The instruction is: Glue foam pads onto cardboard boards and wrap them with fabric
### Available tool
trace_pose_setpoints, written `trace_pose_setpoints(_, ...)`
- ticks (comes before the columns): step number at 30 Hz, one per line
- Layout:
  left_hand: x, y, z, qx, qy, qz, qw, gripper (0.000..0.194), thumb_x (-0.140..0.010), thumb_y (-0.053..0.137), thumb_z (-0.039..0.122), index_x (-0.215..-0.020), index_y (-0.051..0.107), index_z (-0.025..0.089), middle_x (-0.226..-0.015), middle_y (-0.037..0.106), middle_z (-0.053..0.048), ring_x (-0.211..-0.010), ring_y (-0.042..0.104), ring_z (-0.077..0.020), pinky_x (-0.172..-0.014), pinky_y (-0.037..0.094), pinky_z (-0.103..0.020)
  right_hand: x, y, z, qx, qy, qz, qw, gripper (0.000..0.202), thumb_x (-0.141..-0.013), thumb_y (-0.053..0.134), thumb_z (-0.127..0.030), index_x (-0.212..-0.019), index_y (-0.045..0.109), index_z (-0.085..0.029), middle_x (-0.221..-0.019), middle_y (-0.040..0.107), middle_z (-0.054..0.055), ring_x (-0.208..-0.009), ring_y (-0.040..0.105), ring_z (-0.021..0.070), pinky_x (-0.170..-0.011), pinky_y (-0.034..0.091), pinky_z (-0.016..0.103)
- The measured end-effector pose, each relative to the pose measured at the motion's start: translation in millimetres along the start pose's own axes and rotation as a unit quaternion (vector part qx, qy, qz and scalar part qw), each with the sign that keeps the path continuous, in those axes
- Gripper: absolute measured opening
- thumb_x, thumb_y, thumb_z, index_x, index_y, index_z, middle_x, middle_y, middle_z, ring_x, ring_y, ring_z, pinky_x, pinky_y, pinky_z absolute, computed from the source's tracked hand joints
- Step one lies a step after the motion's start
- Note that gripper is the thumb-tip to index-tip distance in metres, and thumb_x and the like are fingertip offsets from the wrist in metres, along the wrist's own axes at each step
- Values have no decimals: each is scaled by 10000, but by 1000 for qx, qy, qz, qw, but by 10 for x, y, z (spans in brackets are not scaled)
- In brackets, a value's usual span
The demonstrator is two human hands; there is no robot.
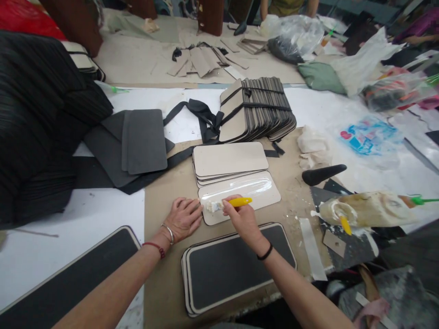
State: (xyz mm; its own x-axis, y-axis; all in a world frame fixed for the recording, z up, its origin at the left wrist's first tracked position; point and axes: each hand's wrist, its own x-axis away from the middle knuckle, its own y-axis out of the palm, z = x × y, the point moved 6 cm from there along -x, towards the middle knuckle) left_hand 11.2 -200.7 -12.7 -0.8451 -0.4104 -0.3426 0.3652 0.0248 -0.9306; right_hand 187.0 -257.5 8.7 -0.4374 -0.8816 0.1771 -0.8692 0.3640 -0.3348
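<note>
My right hand [242,221] is closed around a glue brush [242,201] with a yellow handle. Its white-coated bristles rest on the left part of a beige panel [240,194], where a wet, shiny streak runs along the upper side. My left hand [185,217] lies flat with fingers stretched out, its fingertips at the panel's left edge. Just behind is a small stack of similar beige panels [231,157]. Nearer to me lies a stack of larger beige-edged panels [240,267] with black faces, partly covered by my right forearm.
A strapped bundle of panels [257,109] stands behind. Black sheets [146,141] and a tall black pile [37,123] fill the left. At right lie a glue-smeared bottle [370,209] and a black-handled tool [324,174]. Another person [288,8] is across the table.
</note>
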Motion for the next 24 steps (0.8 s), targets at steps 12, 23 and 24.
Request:
trace_pose_setpoints(12, 5, 14, -6, 13, -6, -10, 1000, 238, -798, 518, 255, -1014, 611, 215, -1076, 632, -89, -969, 529, -229, -877, 355, -445, -49, -62, -54, 40, -22, 4, 999, 239, -826, 485, -437, -820, 567, -213, -676, 614, 13, -577, 606, 165, -574, 481, 283)
trace_pose_setpoints(23, -34, -25, 9, 5, -3, -2, 1000, 208, -799, 517, 251, -978, 617, 214, -1065, 638, -90, -954, 531, -224, -875, 358, -435, -302, -88, -47, -35, 3, 82, 996, 244, -793, 513, -459, -786, 540, -216, -636, 599, 2, -566, 612, 166, -567, 499, 280)
trace_pose_setpoints(24, -37, -30, 10, 4, -2, -1, 1000, 206, -799, 519, 250, -976, 617, 211, -1058, 640, -91, -951, 531, -224, -873, 359, -433, -321, 39, -34, -57, 12, 62, 996, 244, -788, 512, -461, -781, 539, -219, -612, 593, -7, -560, 614, 167, -557, 500, 277)
